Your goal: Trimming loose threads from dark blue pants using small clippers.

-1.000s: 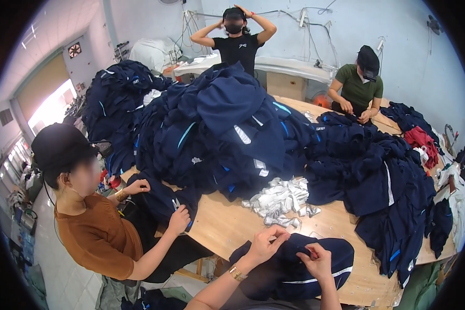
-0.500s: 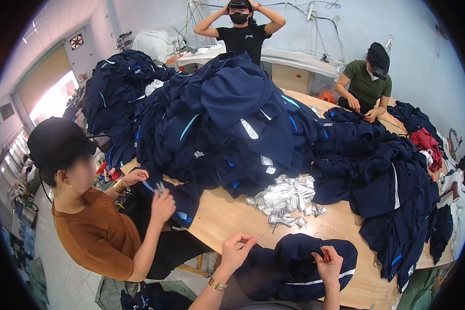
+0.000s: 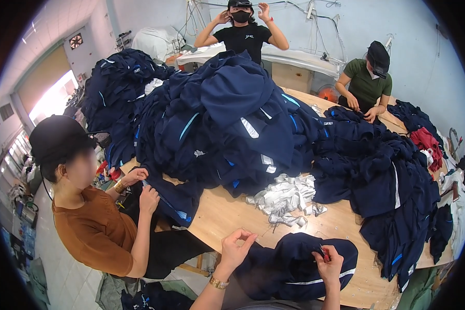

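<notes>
A navy blue garment (image 3: 294, 261) with a white stripe lies on the table edge in front of me. My left hand (image 3: 236, 249) is raised just above its left part, thumb and forefinger pinched together. Whatever sits in that pinch is too small to make out. In my right hand (image 3: 329, 267), over the garment's right side, is a small pair of thread snips (image 3: 324, 252) with red on the handle. The fingers wrap round the snips, and their tip points up and left. Beyond the garment rests a heap of white fabric scraps (image 3: 287, 196) with loose threads.
A large pile of navy garments (image 3: 217, 119) fills the table's middle, and more navy garments (image 3: 382, 175) lie to the right. On my left, a co-worker in brown (image 3: 93, 227) handles a navy piece. Another in green (image 3: 364, 85) works at far right; a person in black (image 3: 241, 39) stands behind.
The thread that trailed from my left fingers no longer shows. The snips in my right hand have turned slightly. The left co-worker's hands came together; the standing person's arms lowered a little.
</notes>
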Available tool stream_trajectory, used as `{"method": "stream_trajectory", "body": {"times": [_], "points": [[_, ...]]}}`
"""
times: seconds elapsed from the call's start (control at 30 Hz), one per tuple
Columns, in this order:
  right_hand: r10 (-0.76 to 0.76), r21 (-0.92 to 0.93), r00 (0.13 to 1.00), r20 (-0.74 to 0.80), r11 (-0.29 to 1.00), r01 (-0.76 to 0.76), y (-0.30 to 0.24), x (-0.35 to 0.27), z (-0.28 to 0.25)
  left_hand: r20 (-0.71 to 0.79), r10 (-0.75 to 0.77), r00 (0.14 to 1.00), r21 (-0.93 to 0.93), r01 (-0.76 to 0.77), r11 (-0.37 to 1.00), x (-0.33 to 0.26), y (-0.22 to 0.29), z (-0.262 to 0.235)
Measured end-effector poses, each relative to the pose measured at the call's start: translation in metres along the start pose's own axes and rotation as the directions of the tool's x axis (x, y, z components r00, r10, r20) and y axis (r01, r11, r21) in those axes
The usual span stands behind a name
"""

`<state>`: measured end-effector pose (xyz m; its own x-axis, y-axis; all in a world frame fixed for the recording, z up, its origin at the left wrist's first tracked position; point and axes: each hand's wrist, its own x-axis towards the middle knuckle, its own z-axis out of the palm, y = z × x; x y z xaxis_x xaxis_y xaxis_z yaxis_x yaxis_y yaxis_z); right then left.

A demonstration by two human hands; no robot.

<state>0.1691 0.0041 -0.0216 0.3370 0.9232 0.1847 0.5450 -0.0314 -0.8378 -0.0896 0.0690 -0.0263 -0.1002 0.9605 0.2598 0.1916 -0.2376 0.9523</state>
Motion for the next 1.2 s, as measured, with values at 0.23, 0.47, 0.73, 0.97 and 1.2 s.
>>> {"method": "stream_trajectory", "body": {"times": [0.23,0.47,0.73,0.97,1.2], "points": [[-0.007,-0.031,1.000,-0.003,0.999,0.007,0.002,-0.002,-0.001,0.029,0.084,0.996,0.036,-0.085,0.996,0.022,0.024,-0.001],[-0.017,-0.004,1.000,-0.020,1.000,0.017,0.004,-0.006,-0.002,0.058,0.182,0.982,0.140,-0.189,0.972,0.046,0.050,0.001],[-0.024,0.020,1.000,-0.019,1.000,0.024,0.009,-0.010,-0.005,0.144,0.236,0.961,0.133,-0.255,0.958,0.066,0.073,0.001],[-0.026,-0.031,0.999,-0.034,0.999,0.025,-0.002,-0.011,-0.008,0.274,0.180,0.945,0.192,-0.237,0.952,0.068,0.075,-0.004],[-0.018,-0.014,0.999,-0.032,1.000,0.017,-0.001,-0.012,-0.008,0.356,0.094,0.930,0.249,-0.191,0.949,0.070,0.082,-0.010]]}}
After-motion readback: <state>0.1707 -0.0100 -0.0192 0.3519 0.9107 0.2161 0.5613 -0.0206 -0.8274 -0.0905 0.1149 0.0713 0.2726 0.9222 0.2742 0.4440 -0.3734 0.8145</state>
